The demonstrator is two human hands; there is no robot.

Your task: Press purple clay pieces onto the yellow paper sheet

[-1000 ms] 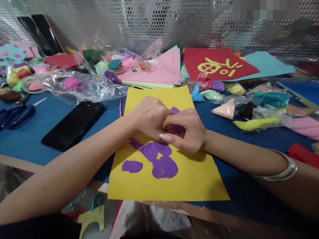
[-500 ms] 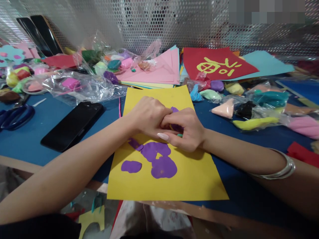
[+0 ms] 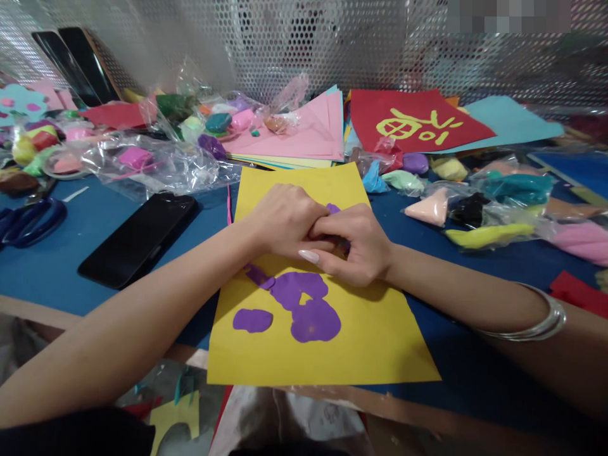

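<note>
Purple clay (image 3: 304,301) lies pressed flat on the yellow paper sheet (image 3: 370,342) in several joined patches, with one separate blob (image 3: 252,320) toward the near left corner; a further bit of purple (image 3: 334,209) shows just beyond the knuckles. Left hand (image 3: 282,218) and right hand (image 3: 358,244) meet over the middle of the sheet, both curled narrow with fingers interlocked around a small purple piece; exact grip is hidden. Judged progress: lower part of the figure laid down, upper part in hand, right half and near strip of the sheet bare. Sheet's near edge overhangs the tabletop (image 3: 57,259) edge slightly, so downward pressure there looks poorly supported. Open room: bare blue tabletop on the right of the sheet under the forearm, and a strip on the left. Black phone (image 3: 137,237) lies near the sheet's left edge, blue scissors (image 3: 28,218) farther left. Far side is crowded: bagged clay lumps (image 3: 479,209), pink paper stack (image 3: 308,133), red sheet (image 3: 413,123), all backed by a perforated metal screen (image 3: 285,44).
</note>
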